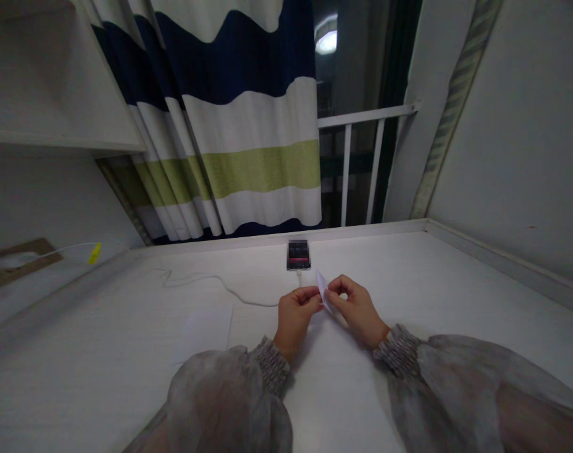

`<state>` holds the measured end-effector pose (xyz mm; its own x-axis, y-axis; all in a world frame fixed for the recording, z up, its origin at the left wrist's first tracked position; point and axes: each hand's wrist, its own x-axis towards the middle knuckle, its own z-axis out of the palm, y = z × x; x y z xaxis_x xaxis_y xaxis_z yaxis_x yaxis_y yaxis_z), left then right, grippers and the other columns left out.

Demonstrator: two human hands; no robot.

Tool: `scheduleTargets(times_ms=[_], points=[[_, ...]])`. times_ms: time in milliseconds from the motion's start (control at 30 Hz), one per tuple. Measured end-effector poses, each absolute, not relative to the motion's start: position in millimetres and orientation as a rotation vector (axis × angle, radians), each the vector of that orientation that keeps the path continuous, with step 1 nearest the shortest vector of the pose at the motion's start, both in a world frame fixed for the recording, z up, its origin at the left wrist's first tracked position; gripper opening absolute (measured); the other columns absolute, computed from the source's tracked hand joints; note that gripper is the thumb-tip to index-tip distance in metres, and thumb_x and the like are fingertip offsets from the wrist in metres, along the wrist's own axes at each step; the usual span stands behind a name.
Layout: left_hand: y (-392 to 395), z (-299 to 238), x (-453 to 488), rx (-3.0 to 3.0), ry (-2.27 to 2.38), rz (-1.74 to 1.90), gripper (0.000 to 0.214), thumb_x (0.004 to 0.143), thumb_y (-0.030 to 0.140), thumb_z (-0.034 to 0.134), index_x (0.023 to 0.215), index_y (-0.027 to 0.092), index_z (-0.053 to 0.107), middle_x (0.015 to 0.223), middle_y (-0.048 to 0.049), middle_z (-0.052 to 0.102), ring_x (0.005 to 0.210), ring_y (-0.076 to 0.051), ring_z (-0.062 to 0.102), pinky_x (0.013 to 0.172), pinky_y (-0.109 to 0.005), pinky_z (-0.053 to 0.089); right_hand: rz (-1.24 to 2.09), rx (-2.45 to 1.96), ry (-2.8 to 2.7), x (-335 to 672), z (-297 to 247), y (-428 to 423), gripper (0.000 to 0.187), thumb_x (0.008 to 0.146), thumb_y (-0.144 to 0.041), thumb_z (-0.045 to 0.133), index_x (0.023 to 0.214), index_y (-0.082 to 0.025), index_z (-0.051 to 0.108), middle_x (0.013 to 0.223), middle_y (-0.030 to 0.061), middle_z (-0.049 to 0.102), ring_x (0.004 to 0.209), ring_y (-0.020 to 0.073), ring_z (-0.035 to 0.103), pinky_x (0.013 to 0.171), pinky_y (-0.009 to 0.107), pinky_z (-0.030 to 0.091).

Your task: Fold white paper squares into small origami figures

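Note:
Between my two hands stands a small folded piece of white paper (322,290), held a little above the white tabletop. My left hand (296,314) is closed, its thumb and fingers pinching the paper's left side; a ring shows on one finger. From the right, my right hand (356,307) pinches the same paper between thumb and index finger. The fold's inner side is hidden from me. Just beyond the hands lies a phone (298,255) with its screen lit and blurred. A flat white paper sheet (205,328) rests left of my left forearm.
A white cable (229,290) runs from the phone leftward over the table (456,283). Behind the table's back edge hang a striped curtain (258,126) and a white window railing (366,116). At the left are a shelf (55,141) and a wall socket panel (22,261).

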<state>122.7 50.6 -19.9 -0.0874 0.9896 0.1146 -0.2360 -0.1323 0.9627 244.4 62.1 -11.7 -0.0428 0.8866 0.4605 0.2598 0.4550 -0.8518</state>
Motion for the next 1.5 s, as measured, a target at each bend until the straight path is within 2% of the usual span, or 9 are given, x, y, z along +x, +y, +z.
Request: scheduleTargets(times_ms=[633,1100,1500], points=[[48.5,-14.7,123.8,1.028,1.045,1.483,0.018,0.054,0.019,0.070,0.071,0.011,0.069,0.066,-0.0047,0.068,0.059,-0.013,0.061,0.059,-0.024,0.051,0.729,-1.006,-1.575,244.4,-10.8,61.5,0.010,0.067,-0.028,0.053,0.063,-0.019,0.053,0.061,-0.0011,0.053,0.060,0.0139,0.049,0.060,0.027,0.040],[48.2,-15.4,125.1,1.056,1.047,1.480,0.019,0.052,0.018,0.071,0.070,0.011,0.069,0.067,-0.0063,0.069,0.058,-0.014,0.061,0.060,-0.026,0.050,0.688,-1.049,-1.575,243.8,-9.4,61.0,0.005,0.064,-0.022,0.053,0.060,-0.019,0.052,0.058,-0.0019,0.054,0.058,0.0138,0.049,0.058,0.026,0.039],[45.1,-12.0,124.6,1.026,1.005,1.471,0.017,0.053,0.017,0.070,0.069,0.011,0.069,0.065,-0.0045,0.068,0.059,-0.013,0.060,0.061,-0.026,0.050,0.734,-0.996,-1.576,245.0,-12.7,63.7,0.009,0.066,-0.027,0.053,0.062,-0.019,0.051,0.059,-0.0016,0.050,0.058,0.0135,0.047,0.057,0.026,0.039]])
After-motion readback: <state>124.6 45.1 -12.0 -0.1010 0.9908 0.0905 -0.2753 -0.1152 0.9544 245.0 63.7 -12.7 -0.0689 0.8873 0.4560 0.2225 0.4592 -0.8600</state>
